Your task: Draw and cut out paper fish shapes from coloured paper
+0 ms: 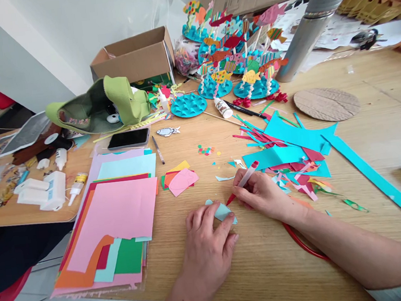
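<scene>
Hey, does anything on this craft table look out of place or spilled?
Yes: cut paper scraps lie strewn over the wooden table around the right hand. A thin red loop also looks odd, poking out beneath the right forearm, away from the other supplies.

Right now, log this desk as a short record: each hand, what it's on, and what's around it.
Left hand: fingers resting on a small light-blue paper piece, on the wooden table
Right hand: gripping a white marker, red tip near the paper
Right side: teal paper scraps
Left side: stacked coloured card
Far side: paper fish on sticks
</scene>
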A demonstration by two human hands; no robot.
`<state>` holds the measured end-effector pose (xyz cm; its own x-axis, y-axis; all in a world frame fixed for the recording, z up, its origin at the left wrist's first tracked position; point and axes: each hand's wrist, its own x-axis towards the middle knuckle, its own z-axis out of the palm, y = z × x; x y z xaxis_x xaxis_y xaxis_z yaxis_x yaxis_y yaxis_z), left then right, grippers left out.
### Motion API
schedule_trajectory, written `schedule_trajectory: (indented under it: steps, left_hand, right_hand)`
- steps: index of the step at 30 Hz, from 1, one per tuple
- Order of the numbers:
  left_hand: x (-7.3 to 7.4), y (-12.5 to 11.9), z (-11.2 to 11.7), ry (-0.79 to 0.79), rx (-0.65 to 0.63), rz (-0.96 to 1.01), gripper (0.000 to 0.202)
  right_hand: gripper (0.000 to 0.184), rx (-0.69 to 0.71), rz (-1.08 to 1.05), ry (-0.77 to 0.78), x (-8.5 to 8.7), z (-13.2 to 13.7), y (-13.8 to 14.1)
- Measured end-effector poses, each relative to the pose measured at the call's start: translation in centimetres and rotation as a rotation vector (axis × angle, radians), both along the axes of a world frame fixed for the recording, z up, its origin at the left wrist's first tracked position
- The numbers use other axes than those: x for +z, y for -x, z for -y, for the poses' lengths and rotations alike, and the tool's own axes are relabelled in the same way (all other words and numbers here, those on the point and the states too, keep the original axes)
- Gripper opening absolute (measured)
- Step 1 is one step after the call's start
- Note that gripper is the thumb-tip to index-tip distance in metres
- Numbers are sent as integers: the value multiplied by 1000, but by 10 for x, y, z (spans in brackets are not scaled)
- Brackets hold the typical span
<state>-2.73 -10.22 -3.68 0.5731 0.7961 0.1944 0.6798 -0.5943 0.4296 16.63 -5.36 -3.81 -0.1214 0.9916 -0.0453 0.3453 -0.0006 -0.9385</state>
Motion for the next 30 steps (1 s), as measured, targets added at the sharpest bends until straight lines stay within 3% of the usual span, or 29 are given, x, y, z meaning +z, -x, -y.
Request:
schedule_trajectory:
  steps: [30]
  left_hand:
    - [1, -1, 0, -15, 6, -7, 29]
  right_hand:
    - [14, 12, -49, 32, 0, 1, 1]
